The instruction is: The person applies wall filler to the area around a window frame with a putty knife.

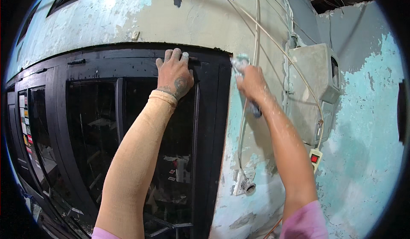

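Head view; clock directions are taken from the centre of the view. The hand tool with a dark handle and a pale greyish head point(241, 62) is at 1 to 2 o'clock, against or close to the edge of the flaking cream-and-turquoise painted wall point(200, 21). Motion blur hides the exact shape of the head and whether it touches the wall.

Right hand point(253, 82), at 2 o'clock: fingers are wrapped around the tool; the butt of the handle projects below the fist, at 3 o'clock. Left hand point(176, 73), at 11 o'clock: it grips no tool; the fingers extend upward, resting on the top rail of the black-painted wooden door frame point(132, 66).

Handling: the tool is probably light and rigid, judging by the one-handed hold. Hold it by the dark handle, clear of the head. Pale dust on the right forearm may make the grip slippery. The frame appears stiff enough to brace against; bear on the wood, not the dark glass panes point(94, 128), which are likely fragile. The wall paint appears brittle. Keep the head off the loose cream cable point(257, 29), at 1 o'clock, which is presumably flexible and easily nicked.
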`<act>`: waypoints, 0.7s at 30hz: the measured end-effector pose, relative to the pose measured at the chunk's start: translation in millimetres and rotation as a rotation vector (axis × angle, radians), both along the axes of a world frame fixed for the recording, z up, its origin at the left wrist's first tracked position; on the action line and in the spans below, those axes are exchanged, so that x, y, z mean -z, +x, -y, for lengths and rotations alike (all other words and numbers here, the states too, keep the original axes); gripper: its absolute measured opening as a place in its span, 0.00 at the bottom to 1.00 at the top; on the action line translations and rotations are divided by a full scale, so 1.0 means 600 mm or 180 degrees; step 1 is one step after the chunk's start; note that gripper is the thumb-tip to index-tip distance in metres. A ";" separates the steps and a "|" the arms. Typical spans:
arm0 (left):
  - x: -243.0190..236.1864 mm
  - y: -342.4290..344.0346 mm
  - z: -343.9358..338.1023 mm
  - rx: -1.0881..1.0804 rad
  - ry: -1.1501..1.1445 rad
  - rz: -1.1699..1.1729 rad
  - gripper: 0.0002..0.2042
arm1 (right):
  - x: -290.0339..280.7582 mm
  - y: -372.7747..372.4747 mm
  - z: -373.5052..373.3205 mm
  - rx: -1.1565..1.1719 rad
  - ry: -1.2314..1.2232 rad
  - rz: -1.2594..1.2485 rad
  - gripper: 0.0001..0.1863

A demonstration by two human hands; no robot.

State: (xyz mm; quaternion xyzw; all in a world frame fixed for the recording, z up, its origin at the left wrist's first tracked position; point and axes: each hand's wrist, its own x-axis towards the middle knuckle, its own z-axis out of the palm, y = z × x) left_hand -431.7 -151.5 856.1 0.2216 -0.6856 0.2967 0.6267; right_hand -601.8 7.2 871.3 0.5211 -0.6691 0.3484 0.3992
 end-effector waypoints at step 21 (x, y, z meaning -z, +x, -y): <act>-0.017 0.007 0.008 -0.0053 0.0115 0.0017 0.17 | -0.027 -0.010 0.011 0.0162 -0.0051 -0.0501 0.15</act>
